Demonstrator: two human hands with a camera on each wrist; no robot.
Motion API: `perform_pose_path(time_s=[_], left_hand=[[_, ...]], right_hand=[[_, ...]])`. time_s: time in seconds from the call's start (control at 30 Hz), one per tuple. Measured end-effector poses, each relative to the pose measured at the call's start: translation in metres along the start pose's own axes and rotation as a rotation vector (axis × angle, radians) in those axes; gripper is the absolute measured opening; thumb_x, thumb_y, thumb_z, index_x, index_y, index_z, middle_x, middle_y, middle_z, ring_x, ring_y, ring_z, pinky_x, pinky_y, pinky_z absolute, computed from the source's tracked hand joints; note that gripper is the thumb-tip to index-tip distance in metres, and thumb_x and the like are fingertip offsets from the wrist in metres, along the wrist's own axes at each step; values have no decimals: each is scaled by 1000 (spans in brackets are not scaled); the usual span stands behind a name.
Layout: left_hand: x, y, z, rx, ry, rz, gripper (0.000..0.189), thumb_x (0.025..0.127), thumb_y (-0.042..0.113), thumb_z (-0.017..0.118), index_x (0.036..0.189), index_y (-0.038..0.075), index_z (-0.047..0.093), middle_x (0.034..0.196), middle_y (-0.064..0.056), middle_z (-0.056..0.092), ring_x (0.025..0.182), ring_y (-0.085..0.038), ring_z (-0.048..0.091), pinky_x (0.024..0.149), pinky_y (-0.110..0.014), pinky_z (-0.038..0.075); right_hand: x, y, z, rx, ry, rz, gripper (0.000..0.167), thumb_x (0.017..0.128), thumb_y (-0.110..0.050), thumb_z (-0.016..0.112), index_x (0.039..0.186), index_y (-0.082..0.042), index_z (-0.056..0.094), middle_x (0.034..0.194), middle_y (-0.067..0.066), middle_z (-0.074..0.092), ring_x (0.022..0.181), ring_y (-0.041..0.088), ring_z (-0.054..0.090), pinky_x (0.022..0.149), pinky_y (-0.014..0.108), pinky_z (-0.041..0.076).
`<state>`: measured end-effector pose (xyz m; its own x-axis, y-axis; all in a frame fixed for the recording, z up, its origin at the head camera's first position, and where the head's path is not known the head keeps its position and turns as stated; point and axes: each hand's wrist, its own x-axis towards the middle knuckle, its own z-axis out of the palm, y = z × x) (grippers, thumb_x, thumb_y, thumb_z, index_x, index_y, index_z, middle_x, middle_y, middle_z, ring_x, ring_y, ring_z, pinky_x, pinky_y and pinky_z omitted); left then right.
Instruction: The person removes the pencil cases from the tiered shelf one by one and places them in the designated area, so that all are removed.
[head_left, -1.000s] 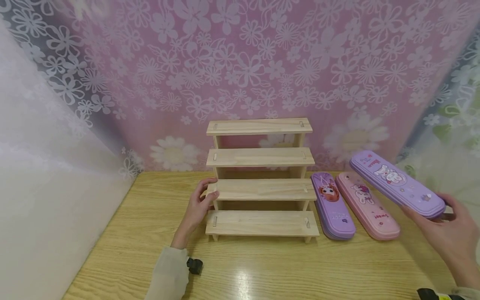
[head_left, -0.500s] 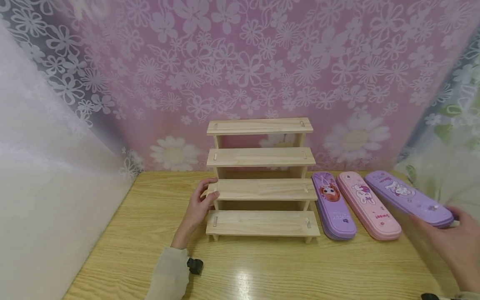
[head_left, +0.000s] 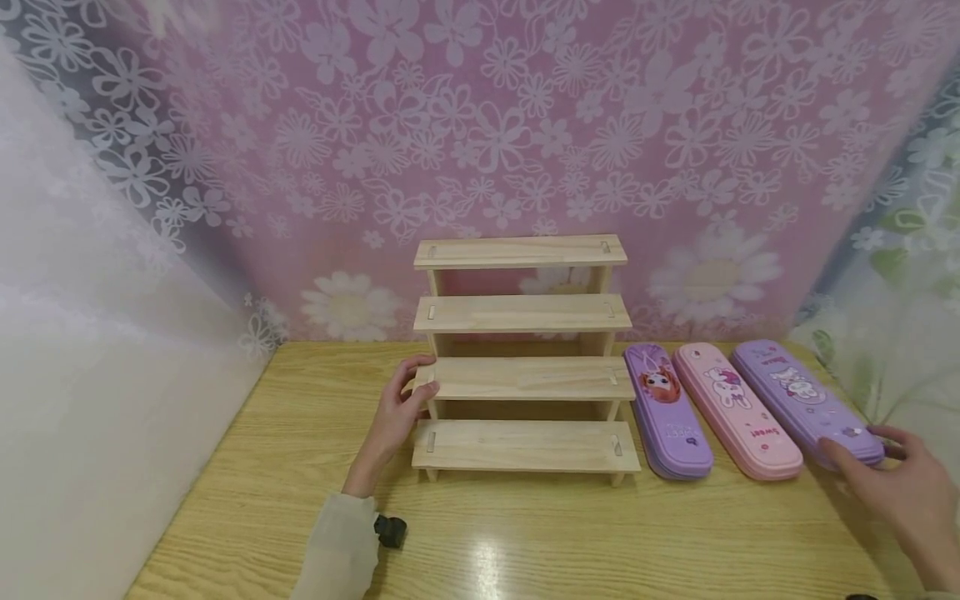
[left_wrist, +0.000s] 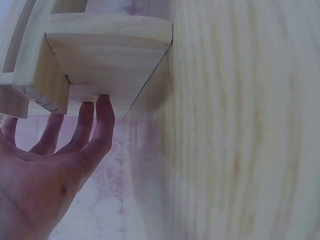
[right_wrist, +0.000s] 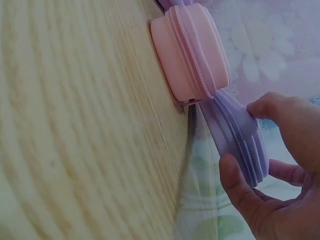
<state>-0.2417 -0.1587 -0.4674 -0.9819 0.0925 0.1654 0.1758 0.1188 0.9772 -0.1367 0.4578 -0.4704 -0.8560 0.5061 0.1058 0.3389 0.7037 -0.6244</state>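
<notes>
A four-tier wooden step shelf (head_left: 525, 380) stands on the table against the backdrop. My left hand (head_left: 397, 404) grips the left end of its second plank from the bottom; in the left wrist view its fingers (left_wrist: 104, 112) press the side panel. At the right, my right hand (head_left: 892, 479) holds the near end of a lilac zip pencil case (head_left: 806, 398) with a white cartoon animal. In the right wrist view, the thumb and fingers lie around that end. A pink pencil case (head_left: 738, 408) lies left of it, and a darker purple pencil case (head_left: 666, 412) lies beside the shelf.
A wood-grain table (head_left: 480, 525) bears everything. Behind it hangs a pink floral cloth (head_left: 495, 125), with a white cloth (head_left: 97, 333) at the left and a translucent leafy curtain (head_left: 900, 333) at the right. A black wrist device (head_left: 390, 532) sits at the left cuff.
My right hand has lowered the lilac pencil case and swung it alongside the pink one, its near end moving left and down. The left hand and shelf have stayed put.
</notes>
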Motion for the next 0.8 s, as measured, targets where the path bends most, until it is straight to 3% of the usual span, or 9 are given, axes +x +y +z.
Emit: perform_pose_path(time_s=[0.07, 0.17, 0.27, 0.4, 0.47, 0.53, 0.63, 0.7, 0.8], left_hand=[[0, -1, 0, -1, 3, 1, 38, 102, 19, 61, 139, 21, 55, 139, -13, 53, 104, -29, 64, 79, -49, 61], [0, 0, 0, 1, 1, 0, 38, 102, 19, 61, 139, 21, 55, 140, -14, 53, 105, -29, 64, 79, -49, 61], [0, 2, 1, 0, -3, 0, 37, 102, 19, 61, 139, 21, 55, 141, -14, 52, 105, -29, 63, 78, -49, 61], [0, 3, 2, 6, -5, 5, 38, 103, 19, 61, 140, 21, 54, 141, -15, 52, 104, -29, 64, 78, -46, 62], [-1, 4, 2, 24, -6, 9, 38, 104, 21, 60, 141, 22, 54, 141, -15, 53, 104, -32, 65, 77, -43, 61], [-3, 4, 2, 63, -12, 16, 40, 104, 26, 60, 143, 25, 53, 145, -13, 51, 105, -36, 66, 78, -41, 61], [-9, 5, -1, 168, -22, 49, 44, 105, 33, 59, 148, 30, 51, 154, -7, 48, 122, -38, 61, 90, -46, 59], [-14, 6, -5, 267, -19, 83, 48, 104, 39, 59, 150, 32, 49, 158, -2, 46, 132, -37, 55, 99, -53, 54], [-23, 8, -14, 431, -1, 132, 52, 102, 46, 60, 152, 37, 47, 158, 2, 48, 143, -33, 47, 110, -61, 44]], right_hand=[[0, 0, -1, 3, -23, 6, 85, 89, -47, 74, 145, 9, 42, 132, 46, 49, 71, -5, 42, 61, 20, 31], [-1, 1, -1, -9, -53, 35, 84, 91, -48, 71, 145, 10, 41, 133, 46, 48, 68, -12, 40, 59, 19, 32], [-2, 2, 1, -35, -76, 68, 84, 93, -49, 68, 144, 11, 40, 134, 45, 46, 78, 19, 60, 60, 20, 33], [0, 6, 2, -45, -98, 112, 84, 95, -50, 63, 146, 12, 38, 138, 45, 42, 110, 53, 52, 62, 23, 32], [0, 6, 0, -35, -100, 127, 84, 96, -50, 60, 147, 13, 36, 141, 46, 40, 113, 58, 50, 61, 23, 32], [1, 4, -3, -14, -72, 112, 82, 96, -48, 61, 147, 13, 37, 142, 47, 40, 95, 40, 64, 57, 20, 33], [-4, -6, -7, -33, -18, 48, 79, 96, -45, 62, 146, 13, 39, 145, 47, 37, 91, 40, 64, 56, 21, 38], [-7, -15, -6, -52, 48, -73, 73, 94, -41, 67, 140, 13, 47, 141, 47, 41, 90, 39, 64, 60, 26, 44], [-15, -31, 0, -83, 91, -289, 70, 90, -37, 74, 136, 9, 52, 139, 47, 40, 115, 63, 46, 81, 58, 46]])
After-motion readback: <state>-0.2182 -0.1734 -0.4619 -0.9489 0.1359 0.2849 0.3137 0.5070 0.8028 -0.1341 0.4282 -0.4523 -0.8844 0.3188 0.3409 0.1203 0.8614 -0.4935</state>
